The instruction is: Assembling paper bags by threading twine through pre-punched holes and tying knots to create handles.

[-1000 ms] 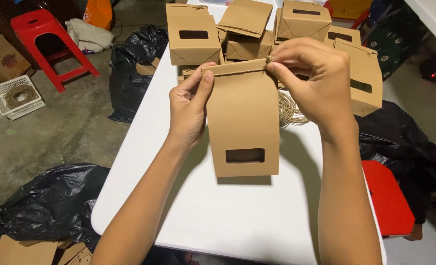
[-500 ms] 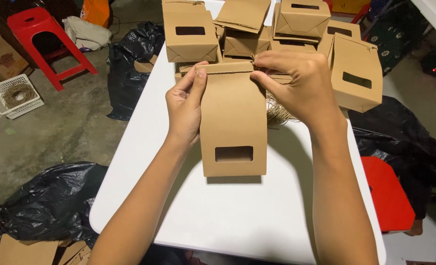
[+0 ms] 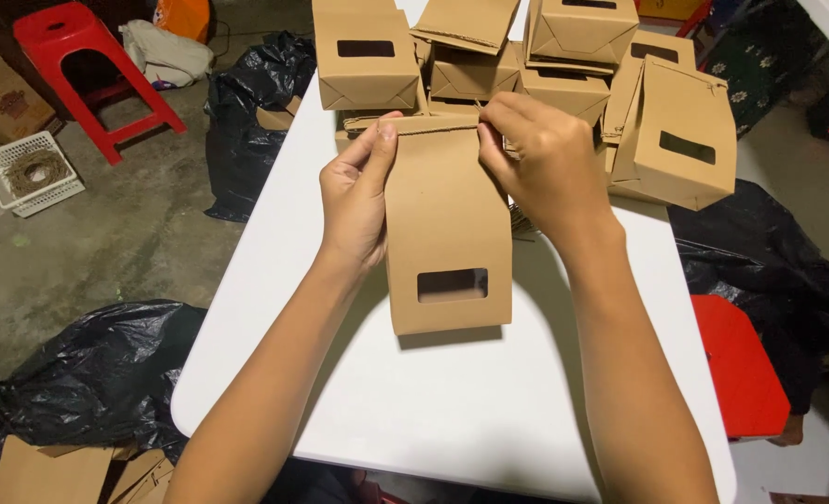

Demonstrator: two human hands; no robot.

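A brown kraft paper bag (image 3: 447,229) with a small rectangular window stands upright on the white table (image 3: 461,411). My left hand (image 3: 356,191) holds its left edge, with the fingertips up at the folded top. My right hand (image 3: 537,159) pinches the top fold near the right corner. Behind it, a pile of similar kraft bags (image 3: 564,56) covers the far end of the table, and one of them (image 3: 680,135) leans at the right.
Black plastic bags lie on the floor at left (image 3: 88,373), back left (image 3: 256,121) and right (image 3: 769,271). Red stools stand at back left (image 3: 88,65) and right (image 3: 736,364). A white basket (image 3: 27,173) and flat cardboard (image 3: 69,471) are on the floor.
The bag and both hands sit slightly lower and more to the left in view than a second ago. My right hand's fingers have shifted along the top fold; the grip holds.
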